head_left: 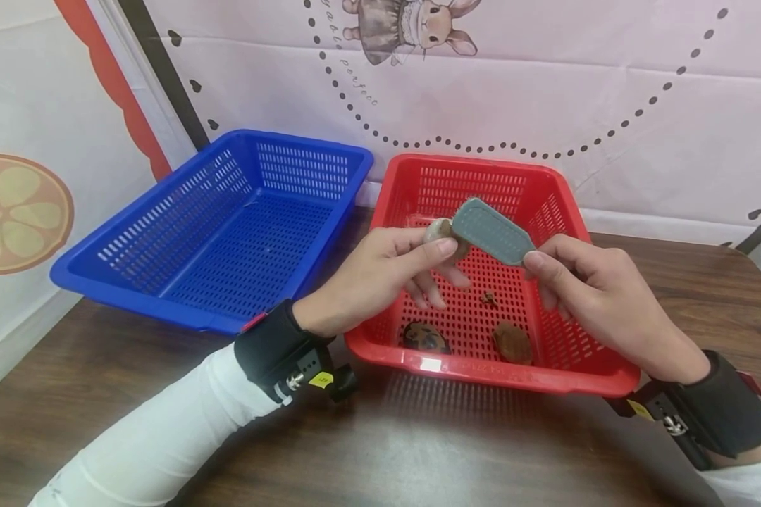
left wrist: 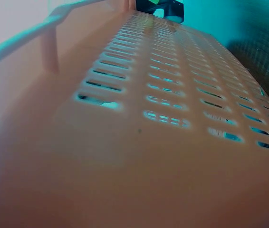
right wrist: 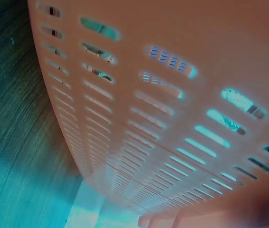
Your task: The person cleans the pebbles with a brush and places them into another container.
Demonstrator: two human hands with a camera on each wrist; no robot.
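Note:
Over the red basket, my right hand pinches the narrow end of a flat grey-green brush, thumb on top. Bristles show along the brush's far left edge. My left hand holds a small, pale, rounded object with brown on it between thumb and fingers, close against the brush's left end. Its kind is hard to tell. On the basket floor lie a dark mottled oval piece, a brown oval piece and a tiny brownish piece. Neither wrist view shows a hand.
To the left stands a blue basket on the brown wooden table. A printed cloth hangs behind. Slotted basket wall fills much of the left wrist view and right wrist view.

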